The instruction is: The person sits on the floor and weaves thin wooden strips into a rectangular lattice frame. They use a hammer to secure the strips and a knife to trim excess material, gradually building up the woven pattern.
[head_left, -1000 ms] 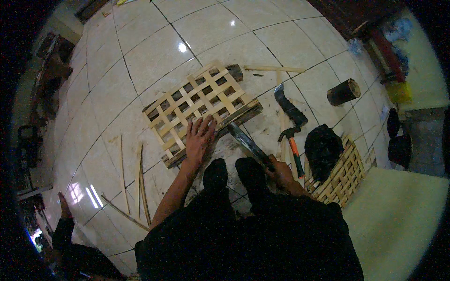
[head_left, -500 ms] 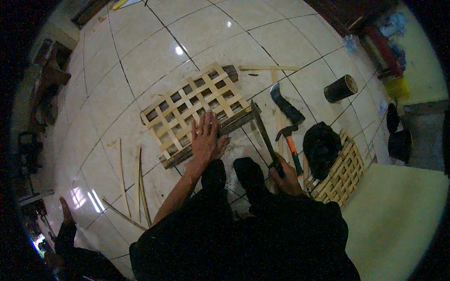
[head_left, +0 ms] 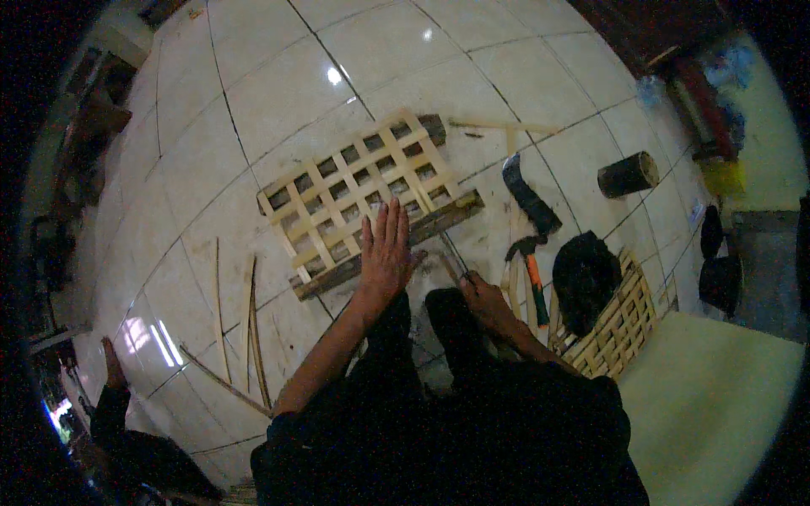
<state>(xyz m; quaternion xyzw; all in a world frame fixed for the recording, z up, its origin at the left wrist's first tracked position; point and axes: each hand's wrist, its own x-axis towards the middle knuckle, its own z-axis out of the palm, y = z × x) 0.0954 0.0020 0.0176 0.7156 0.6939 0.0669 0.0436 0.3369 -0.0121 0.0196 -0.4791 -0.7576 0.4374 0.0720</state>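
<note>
A lattice panel (head_left: pixel 344 179) of pale flat strips, bamboo or wood, rests across two rough wooden bars. The near bar (head_left: pixel 456 216) runs along its front edge; the far bar (head_left: pixel 433 128) sticks out at the back right. My left hand (head_left: pixel 386 257) lies flat on the panel's front edge, fingers stretched out and holding nothing. Just right of it, my right hand (head_left: pixel 487 301) is wrapped round the handle of a long knife (head_left: pixel 453 253). Its narrow blade points up and left toward the near bar; whether the tip touches the bar I cannot tell.
Right of the panel lie a curved dark-handled blade (head_left: pixel 530 198), a hammer (head_left: pixel 535 282) and a dark cylinder (head_left: pixel 629 174). A black bundle (head_left: pixel 586 282) rests by a second lattice (head_left: pixel 629 329). Loose strips (head_left: pixel 251 325) lie at left, near another person's hand (head_left: pixel 112 364).
My right hand has moved forward and left with the knife, whose blade has swung from the panel's right corner to beside my left hand. My left hand stays on the panel.
</note>
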